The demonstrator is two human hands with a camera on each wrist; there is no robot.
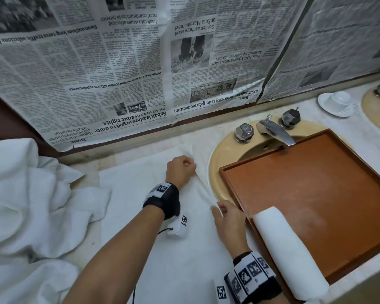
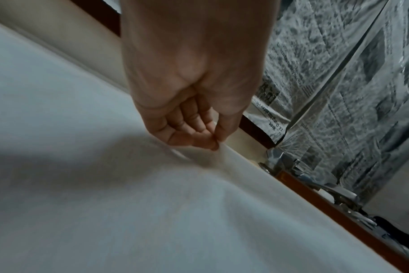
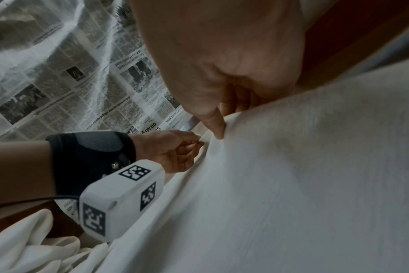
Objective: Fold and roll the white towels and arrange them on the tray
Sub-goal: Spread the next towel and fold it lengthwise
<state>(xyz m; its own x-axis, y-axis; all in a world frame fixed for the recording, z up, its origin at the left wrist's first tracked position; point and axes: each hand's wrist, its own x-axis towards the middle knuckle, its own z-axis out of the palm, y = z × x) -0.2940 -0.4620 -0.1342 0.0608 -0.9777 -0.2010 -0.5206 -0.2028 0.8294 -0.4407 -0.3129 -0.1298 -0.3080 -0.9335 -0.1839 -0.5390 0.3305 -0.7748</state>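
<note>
A white towel point(image 1: 154, 218) lies spread flat on the counter in front of me. My left hand point(image 1: 181, 168) pinches the towel's right edge near the far corner, thumb against curled fingers point(image 2: 199, 140). My right hand point(image 1: 225, 218) pinches the same edge closer to me, beside the tray; its thumb point(image 3: 216, 125) presses into the towel point(image 3: 292, 184). The brown wooden tray point(image 1: 316, 194) sits over the sink. One rolled white towel point(image 1: 287, 249) lies along the tray's near left side.
A heap of unfolded white towels point(image 1: 26, 205) lies at the left. The beige sink point(image 1: 228, 152) with a chrome tap point(image 1: 274, 130) and two knobs is behind the tray. A white cup and saucer point(image 1: 338, 103) stand at the back right. Newspaper point(image 1: 119, 73) covers the wall.
</note>
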